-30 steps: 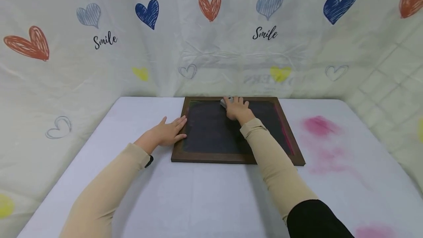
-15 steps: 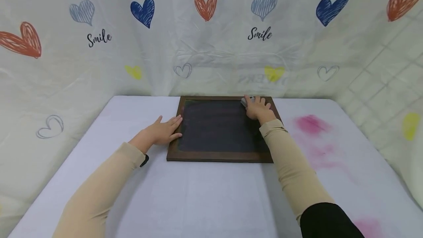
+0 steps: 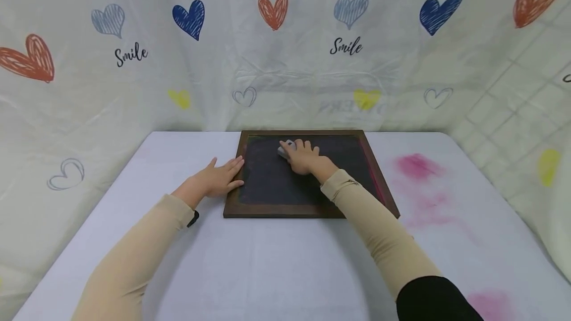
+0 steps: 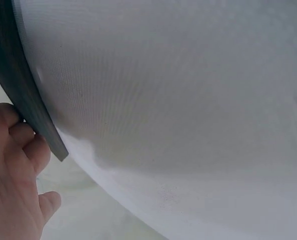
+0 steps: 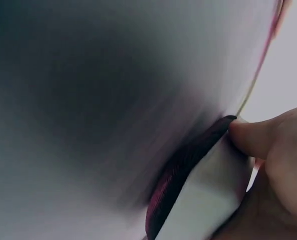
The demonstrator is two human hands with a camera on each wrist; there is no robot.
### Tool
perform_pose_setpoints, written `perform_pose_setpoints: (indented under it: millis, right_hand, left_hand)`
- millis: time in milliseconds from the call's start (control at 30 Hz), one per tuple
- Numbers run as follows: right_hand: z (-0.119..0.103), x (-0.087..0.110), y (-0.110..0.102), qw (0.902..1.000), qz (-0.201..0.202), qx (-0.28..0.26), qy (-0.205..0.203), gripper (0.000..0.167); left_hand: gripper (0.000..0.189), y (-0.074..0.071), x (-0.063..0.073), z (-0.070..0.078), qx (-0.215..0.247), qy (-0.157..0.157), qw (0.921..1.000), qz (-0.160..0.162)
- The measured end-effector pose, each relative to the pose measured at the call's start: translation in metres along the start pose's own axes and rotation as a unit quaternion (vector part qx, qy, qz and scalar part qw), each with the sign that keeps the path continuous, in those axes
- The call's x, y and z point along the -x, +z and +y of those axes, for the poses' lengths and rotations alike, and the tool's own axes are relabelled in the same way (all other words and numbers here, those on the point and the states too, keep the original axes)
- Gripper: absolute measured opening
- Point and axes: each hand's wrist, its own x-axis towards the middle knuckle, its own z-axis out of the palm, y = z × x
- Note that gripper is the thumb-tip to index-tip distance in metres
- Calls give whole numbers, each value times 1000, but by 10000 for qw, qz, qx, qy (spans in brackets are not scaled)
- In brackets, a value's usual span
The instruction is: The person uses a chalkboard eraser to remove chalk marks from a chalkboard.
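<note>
A chalkboard (image 3: 267, 177) with a brown wooden frame lies on the white-covered table in the head view. My right hand (image 3: 305, 157) grips a board eraser (image 3: 285, 148) on the upper middle of the black surface. In the right wrist view, the eraser (image 5: 203, 192) shows a pale body and a dark pad with pink dust, its pad against the board. My thumb and fingers (image 5: 283, 150) hold it by the sides. With fingers extended, my left hand (image 3: 218, 178) rests on the frame's left edge. The left wrist view shows the fingers (image 4: 36, 150) beside the frame's corner (image 4: 51, 140).
Pink powder smudges (image 3: 418, 166) mark the tablecloth to the right of the board. Behind the table hangs a pale backdrop (image 3: 308, 68) printed with hearts and the word Smile. A pink streak (image 3: 374, 175) runs along the board's right inner edge.
My right hand slid the eraser right along the board's top to near its right corner, then back left and slightly nearer. The left hand stays on the frame.
</note>
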Motion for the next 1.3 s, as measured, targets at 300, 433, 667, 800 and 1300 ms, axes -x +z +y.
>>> perform_pose_setpoints:
  millis: [300, 433, 667, 800, 1300]
  right_hand:
    - [-33, 18, 10, 9933, -446, 561, -904, 67]
    - [-26, 19, 10, 9939, -291, 594, -885, 66]
    - [35, 14, -6, 9998, 105, 59, -138, 62]
    - [77, 17, -14, 9984, 239, -294, 432, 62]
    - [128, 24, -22, 9926, 265, -399, 1119, 62]
  left_hand:
    - [75, 6, 3, -5, -117, -51, 9999, 80]
    - [75, 5, 2, -4, -91, -34, 9999, 99]
    - [75, 5, -2, -3, 10, 56, 9999, 95]
    - [76, 5, -3, -4, -37, 42, 10000, 74]
    - [76, 5, -2, -2, -69, 11, 9999, 88]
